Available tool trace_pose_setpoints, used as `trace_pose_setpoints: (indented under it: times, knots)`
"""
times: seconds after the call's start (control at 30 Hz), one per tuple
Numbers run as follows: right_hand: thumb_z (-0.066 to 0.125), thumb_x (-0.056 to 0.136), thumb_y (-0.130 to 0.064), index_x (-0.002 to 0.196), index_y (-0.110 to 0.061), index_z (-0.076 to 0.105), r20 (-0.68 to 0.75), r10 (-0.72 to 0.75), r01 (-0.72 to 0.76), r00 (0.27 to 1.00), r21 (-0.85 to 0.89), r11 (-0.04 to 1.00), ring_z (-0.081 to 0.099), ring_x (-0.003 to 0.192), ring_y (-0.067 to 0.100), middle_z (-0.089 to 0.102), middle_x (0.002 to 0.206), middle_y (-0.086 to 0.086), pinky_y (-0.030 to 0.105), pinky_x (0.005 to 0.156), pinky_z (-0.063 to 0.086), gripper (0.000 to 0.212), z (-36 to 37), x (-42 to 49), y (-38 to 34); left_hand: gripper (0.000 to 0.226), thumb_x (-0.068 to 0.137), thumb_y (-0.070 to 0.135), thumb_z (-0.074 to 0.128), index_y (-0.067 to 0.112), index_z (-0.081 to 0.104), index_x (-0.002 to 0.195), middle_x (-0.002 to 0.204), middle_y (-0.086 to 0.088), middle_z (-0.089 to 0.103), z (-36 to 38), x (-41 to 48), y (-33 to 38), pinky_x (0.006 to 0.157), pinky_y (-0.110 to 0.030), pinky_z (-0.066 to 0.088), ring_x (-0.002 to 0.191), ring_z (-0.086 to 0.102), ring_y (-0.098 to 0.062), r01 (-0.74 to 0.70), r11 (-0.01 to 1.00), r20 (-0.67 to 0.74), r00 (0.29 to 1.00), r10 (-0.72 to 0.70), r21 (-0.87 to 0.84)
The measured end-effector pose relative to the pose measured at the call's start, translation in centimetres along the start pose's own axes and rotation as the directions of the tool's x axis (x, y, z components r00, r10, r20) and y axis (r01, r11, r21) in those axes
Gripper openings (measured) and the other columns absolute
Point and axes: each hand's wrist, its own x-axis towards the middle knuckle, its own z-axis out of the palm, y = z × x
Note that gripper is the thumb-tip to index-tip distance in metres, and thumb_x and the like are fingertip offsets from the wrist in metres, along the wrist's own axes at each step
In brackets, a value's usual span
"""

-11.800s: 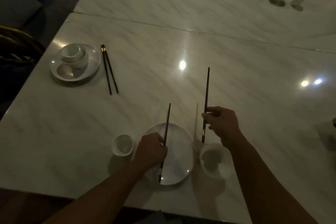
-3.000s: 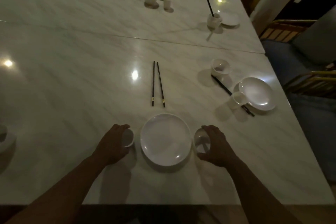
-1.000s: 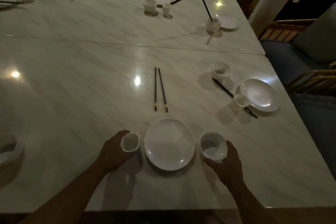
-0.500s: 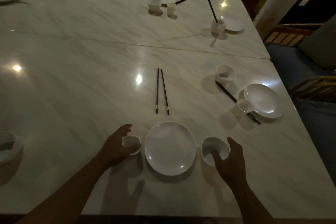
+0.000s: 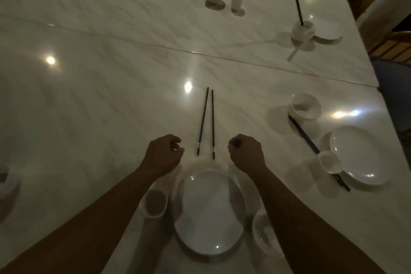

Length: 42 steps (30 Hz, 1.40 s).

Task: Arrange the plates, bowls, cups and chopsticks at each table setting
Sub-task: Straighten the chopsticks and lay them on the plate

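the pair of dark chopsticks [image 5: 207, 122] lies flat on the marble worktop [image 5: 100, 107], just beyond the white plate [image 5: 209, 213] at the near edge. their long axis runs from the near edge toward the far edge. the gold-banded butt ends are nearest the plate and the thin tips point away. the sticks are almost parallel, closing slightly at the tips. the left hand [image 5: 163, 154] and right hand [image 5: 246, 153] flank the butt ends, each with fingers curled in, gripping nothing and touching neither stick. a small cup [image 5: 153, 204] stands just left of the plate. a bowl [image 5: 263, 236] on the plate's right is half hidden by the right forearm.
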Motion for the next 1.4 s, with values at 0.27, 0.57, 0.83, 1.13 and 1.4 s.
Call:
trace_pose_setpoints:
  times: [0.27, 0.57, 0.83, 1.13, 1.4]
  knots:
    - [0.067, 0.086, -0.031, 0.101, -0.011, 0.061, 0.043, 0.028, -0.025, 0.999, -0.067, 0.997, 0.060, 0.080, 0.020, 0.061, 0.089, 0.002, 0.029, 0.066, 0.048, 0.026, 3.8, 8.0, -3.4, 0.027, 0.081, 0.027, 0.069, 0.017, 0.069, 0.105, 0.092, 0.002, 0.070, 2.6, 7.2, 2.6, 0.085, -0.023, 0.048, 0.086, 0.063, -0.013, 0.088, 0.993, -0.050, 0.995, -0.084, 0.079]
    - [0.074, 0.078, -0.023, 0.096, -0.008, 0.073, 0.064, 0.085, -0.086, 0.994, 0.009, 0.996, 0.061, 0.074, 0.014, 0.069, 0.089, 0.001, 0.024, 0.065, 0.050, 0.024, 2.8, 10.5, -2.2, 0.037, 0.077, 0.033, 0.071, 0.011, 0.068, 0.108, 0.097, -0.005, 0.070, 6.0, 11.4, 4.6, 0.083, -0.032, 0.054, 0.091, 0.065, -0.020, 0.120, 0.986, -0.066, 0.991, -0.113, 0.116]
    - [0.077, 0.080, -0.019, 0.094, -0.016, 0.074, 0.135, 0.208, -0.244, 0.969, 0.362, 0.900, 0.072, 0.073, 0.015, 0.074, 0.083, 0.000, 0.037, 0.072, 0.062, 0.015, -2.2, 7.8, 2.2, 0.016, 0.072, 0.018, 0.071, 0.005, 0.070, 0.080, 0.080, -0.009, 0.069, 7.6, 13.2, 6.4, 0.060, -0.026, 0.048, 0.076, 0.067, -0.026, 0.101, 0.962, -0.026, 0.995, -0.098, 0.253]
    - [0.074, 0.084, -0.021, 0.095, -0.021, 0.071, 0.225, 0.174, -0.243, 0.959, 0.330, 0.912, 0.073, 0.070, 0.009, 0.074, 0.082, -0.003, 0.037, 0.074, 0.062, 0.012, -1.6, -1.0, 3.5, 0.034, 0.065, 0.021, 0.078, 0.011, 0.073, 0.097, 0.092, -0.008, 0.073, 5.2, 6.7, 5.3, 0.083, -0.039, 0.058, 0.083, 0.070, -0.022, 0.161, 0.987, 0.110, 0.981, -0.160, 0.000]
    - [0.076, 0.082, -0.033, 0.100, -0.024, 0.071, 0.130, 0.178, -0.203, 0.975, 0.222, 0.954, 0.070, 0.077, 0.007, 0.074, 0.087, -0.006, 0.034, 0.079, 0.061, 0.021, 0.3, -7.9, 3.4, 0.027, 0.062, 0.026, 0.081, 0.020, 0.071, 0.086, 0.078, 0.001, 0.072, 5.3, -4.3, 2.3, 0.075, -0.036, 0.060, 0.071, 0.070, -0.013, 0.180, 0.982, 0.235, 0.959, -0.160, -0.066]
